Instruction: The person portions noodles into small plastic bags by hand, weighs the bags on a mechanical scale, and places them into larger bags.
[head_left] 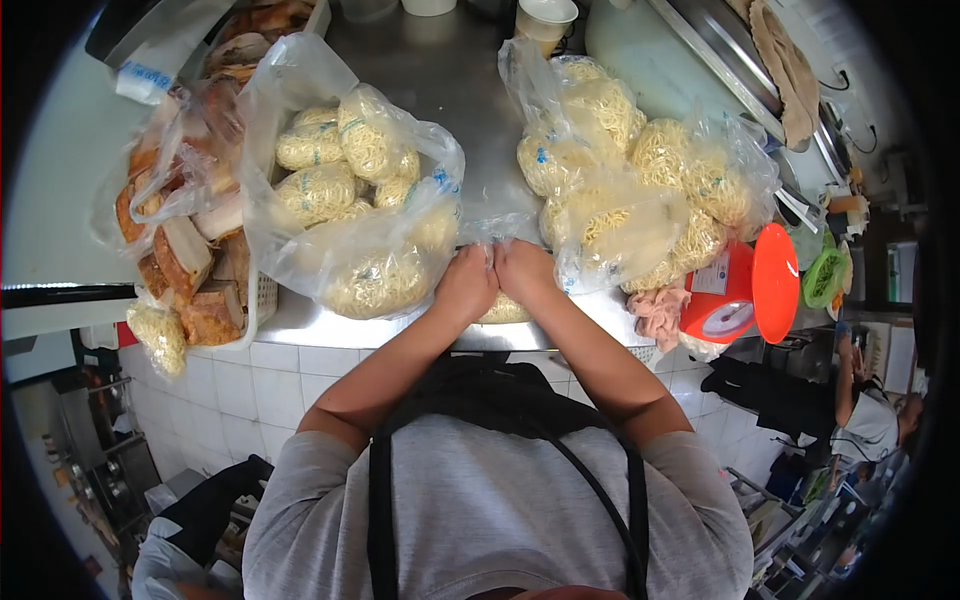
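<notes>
My left hand (468, 284) and my right hand (524, 270) are close together at the front of the steel counter (440, 60). Both are closed on the gathered top of a clear plastic bag (490, 228). Below them, partly hidden by my wrists, lies the bag's bundle of noodles (503, 311). To the left, a large open plastic bag (285, 235) holds several bagged noodle bundles (318, 195). On the right are several more bagged noodle bundles (660, 152), beside my right hand.
At the left, a white basket (262, 300) holds chunks of browned meat (183, 252). A red scale (722, 290) and a pink cloth (660, 316) stand at the right edge. A cup (546, 22) is at the back. Other people (868, 420) are at the lower right and lower left.
</notes>
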